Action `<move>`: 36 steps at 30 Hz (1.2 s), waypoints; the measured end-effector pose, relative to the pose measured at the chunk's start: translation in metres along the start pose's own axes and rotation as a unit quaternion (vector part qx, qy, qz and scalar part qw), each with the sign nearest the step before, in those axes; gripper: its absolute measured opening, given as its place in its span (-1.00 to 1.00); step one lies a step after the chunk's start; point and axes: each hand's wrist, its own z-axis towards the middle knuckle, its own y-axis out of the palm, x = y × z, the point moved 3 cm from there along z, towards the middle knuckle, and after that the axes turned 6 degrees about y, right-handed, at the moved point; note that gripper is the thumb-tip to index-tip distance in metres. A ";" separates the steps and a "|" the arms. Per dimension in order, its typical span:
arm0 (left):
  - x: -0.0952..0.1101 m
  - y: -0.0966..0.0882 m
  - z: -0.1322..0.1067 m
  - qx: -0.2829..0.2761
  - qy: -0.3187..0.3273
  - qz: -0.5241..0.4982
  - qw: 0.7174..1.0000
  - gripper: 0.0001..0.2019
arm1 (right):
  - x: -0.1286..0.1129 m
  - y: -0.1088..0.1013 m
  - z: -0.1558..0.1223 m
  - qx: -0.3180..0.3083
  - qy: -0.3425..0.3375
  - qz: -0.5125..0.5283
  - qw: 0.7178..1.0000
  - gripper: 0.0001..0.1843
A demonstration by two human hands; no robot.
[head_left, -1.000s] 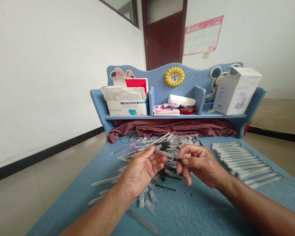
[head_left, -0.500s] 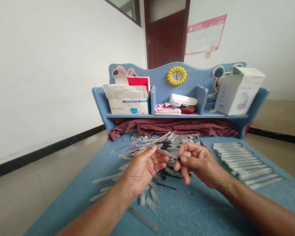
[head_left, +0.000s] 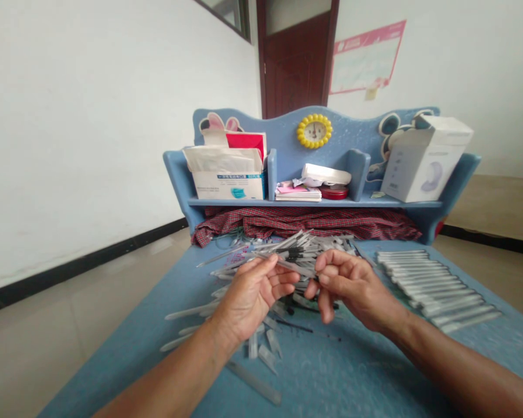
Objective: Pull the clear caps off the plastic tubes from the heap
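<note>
A translucent pen barrel [head_left: 295, 267] spans the space between my two hands, above a pile of pen parts. My left hand [head_left: 261, 290] pinches its left part between thumb and fingers. At its right end, my right hand [head_left: 342, 283] closes thumb and forefinger on the tip; the small dark piece there is mostly hidden by the fingers. Beneath and behind lie loose pen parts [head_left: 294, 247], clear tubes and dark-tipped refills. Several clear caps [head_left: 268, 358] are scattered near my left wrist, with a thin refill [head_left: 294, 326] to their right.
A row of pens [head_left: 436, 290] lies side by side on the blue table [head_left: 353, 377] at right. Behind, a blue shelf [head_left: 226, 203] holds a mask box [head_left: 229, 183], a white box [head_left: 425, 159] and a red tin [head_left: 333, 192]. Checked cloth [head_left: 309, 223] is bunched underneath.
Both hands stay almost in place on the pen barrel. My right fingers have moved slightly, and the dark piece at the barrel's end is now more covered. The view has tilted a little.
</note>
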 end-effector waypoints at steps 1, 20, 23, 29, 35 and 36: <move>0.000 0.000 0.000 0.000 0.001 0.004 1.000 -0.89 | 0.000 0.000 0.000 0.000 -0.001 0.001 1.000 -0.78; 0.003 0.003 -0.003 0.006 0.046 0.063 0.997 -0.94 | 0.004 0.002 -0.002 0.036 -0.032 -0.134 0.990 -0.77; 0.006 0.003 -0.002 0.008 0.054 0.068 0.996 -0.95 | 0.006 0.001 -0.002 0.057 -0.025 -0.168 0.984 -0.74; 0.008 0.003 -0.003 0.011 0.075 0.076 0.994 -0.95 | 0.008 -0.004 -0.001 0.094 -0.005 -0.248 0.964 -0.68; 0.007 0.002 -0.002 0.001 0.081 0.090 0.993 -0.91 | 0.009 -0.001 0.000 0.077 0.046 -0.196 0.976 -0.61; 0.007 0.001 -0.002 -0.001 0.082 0.092 0.992 -0.91 | 0.009 0.000 0.000 0.073 0.054 -0.185 0.978 -0.61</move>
